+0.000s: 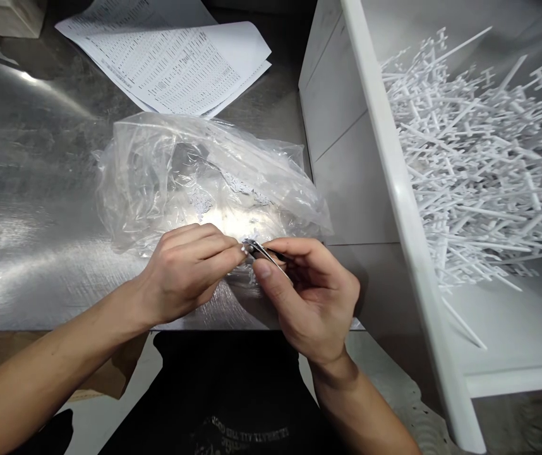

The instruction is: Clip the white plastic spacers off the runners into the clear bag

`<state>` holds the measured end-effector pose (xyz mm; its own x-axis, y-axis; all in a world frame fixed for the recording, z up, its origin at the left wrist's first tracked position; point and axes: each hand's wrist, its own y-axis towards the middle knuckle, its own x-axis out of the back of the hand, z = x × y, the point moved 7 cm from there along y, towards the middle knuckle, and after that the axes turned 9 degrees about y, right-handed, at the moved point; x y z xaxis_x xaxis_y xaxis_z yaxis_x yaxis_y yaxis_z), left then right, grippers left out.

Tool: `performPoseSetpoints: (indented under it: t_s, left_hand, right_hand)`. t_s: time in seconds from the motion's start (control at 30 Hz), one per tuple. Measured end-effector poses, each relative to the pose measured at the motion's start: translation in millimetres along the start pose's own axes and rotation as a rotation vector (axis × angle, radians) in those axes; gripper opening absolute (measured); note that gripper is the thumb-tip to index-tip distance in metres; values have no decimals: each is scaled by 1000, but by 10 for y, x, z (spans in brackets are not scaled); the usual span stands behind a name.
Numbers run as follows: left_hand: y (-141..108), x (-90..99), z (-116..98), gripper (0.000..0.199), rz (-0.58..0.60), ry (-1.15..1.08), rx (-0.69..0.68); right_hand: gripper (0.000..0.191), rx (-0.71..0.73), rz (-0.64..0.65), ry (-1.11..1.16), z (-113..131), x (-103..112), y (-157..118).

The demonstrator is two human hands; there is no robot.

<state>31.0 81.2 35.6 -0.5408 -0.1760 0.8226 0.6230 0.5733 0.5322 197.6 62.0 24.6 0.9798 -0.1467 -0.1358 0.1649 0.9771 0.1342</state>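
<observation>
My right hand (309, 291) is closed around a nail clipper (267, 254), thumb on its lever, with the jaws pointing left. Pinched in my left hand (192, 268) is a small white plastic piece (244, 249), its end showing right at the clipper's jaws. Most of that piece is hidden by my fingers. Just behind both hands a clear plastic bag (157, 164) lies crumpled on the metal table, with small white bits (201, 201) visible in it. More white bits show below the clipper.
At my right stands a white bin (394, 164) with a tall wall, holding a heap of thin white plastic sprues (489, 170). Printed sheets (171, 57) lie behind the bag on the metal table (29, 189). A wooden block (6, 16) sits at the far left corner.
</observation>
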Motion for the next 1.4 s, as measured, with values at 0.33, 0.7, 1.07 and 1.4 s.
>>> performPoseSetpoints:
  t_s: [0.33, 0.7, 1.07, 1.4]
  left_hand:
    - [29, -36, -122, 35, -1, 150, -11]
    - [33, -75, -71, 26, 36, 89, 22]
    - [52, 118, 86, 10, -89, -104, 173]
    - [54, 140, 77, 14, -92, -84, 148]
  right_hand:
    - [9, 14, -37, 5, -16, -26, 22]
    - [6, -25, -65, 17, -31, -21, 55]
    - [17, 19, -112, -29, 50, 170, -61]
    - [12, -21, -116, -98, 1, 194, -61]
